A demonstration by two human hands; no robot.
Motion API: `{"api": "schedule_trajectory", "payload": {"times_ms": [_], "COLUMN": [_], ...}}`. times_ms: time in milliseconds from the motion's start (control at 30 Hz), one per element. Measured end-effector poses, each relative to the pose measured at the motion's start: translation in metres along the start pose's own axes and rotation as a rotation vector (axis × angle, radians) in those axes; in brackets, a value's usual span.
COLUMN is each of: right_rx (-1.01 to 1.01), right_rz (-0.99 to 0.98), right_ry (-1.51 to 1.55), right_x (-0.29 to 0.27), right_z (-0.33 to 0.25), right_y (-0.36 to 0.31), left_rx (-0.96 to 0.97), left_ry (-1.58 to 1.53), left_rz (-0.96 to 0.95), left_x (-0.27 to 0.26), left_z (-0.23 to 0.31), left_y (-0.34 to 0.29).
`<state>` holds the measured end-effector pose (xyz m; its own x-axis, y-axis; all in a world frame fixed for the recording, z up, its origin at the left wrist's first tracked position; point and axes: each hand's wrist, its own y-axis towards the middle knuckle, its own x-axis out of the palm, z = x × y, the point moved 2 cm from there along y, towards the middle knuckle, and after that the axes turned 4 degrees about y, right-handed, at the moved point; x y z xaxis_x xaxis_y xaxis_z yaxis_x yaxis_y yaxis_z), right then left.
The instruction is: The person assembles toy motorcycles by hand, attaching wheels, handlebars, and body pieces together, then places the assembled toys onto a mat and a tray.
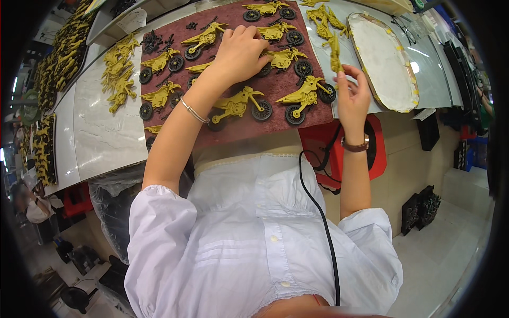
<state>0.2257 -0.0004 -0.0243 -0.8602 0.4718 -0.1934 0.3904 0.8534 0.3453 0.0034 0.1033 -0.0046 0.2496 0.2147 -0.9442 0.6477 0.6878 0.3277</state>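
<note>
My left hand reaches across the red mat with its fingers curled down among the toy motorcycles. Whatever lies under those fingers is hidden by the hand. Just right of it is a yellow toy motorcycle with black wheels. At the mat's right edge, my right hand pinches the lower end of a yellow toy motorcycle body, which has no wheels. Nearest to that hand on the mat stands another toy motorcycle. One more toy motorcycle lies below my left wrist.
Loose yellow bodies are heaped left of the mat, and more lie at its upper right. Small black parts sit at the mat's far left corner. A white tray is on the right, above a red stool. A black cable hangs before me.
</note>
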Motion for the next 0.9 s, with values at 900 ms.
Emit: {"api": "schedule_trajectory", "payload": {"times_ms": [900], "right_rx": [-0.495], "right_rz": [-0.008], "right_ry": [-0.104], "right_x": [0.023], "right_z": [-0.058], "right_y": [-0.006], "left_rx": [-0.587], "left_ry": [-1.695], "left_rz": [-0.061], "left_x": [-0.024], "left_z": [-0.017], "left_y": [-0.035]}}
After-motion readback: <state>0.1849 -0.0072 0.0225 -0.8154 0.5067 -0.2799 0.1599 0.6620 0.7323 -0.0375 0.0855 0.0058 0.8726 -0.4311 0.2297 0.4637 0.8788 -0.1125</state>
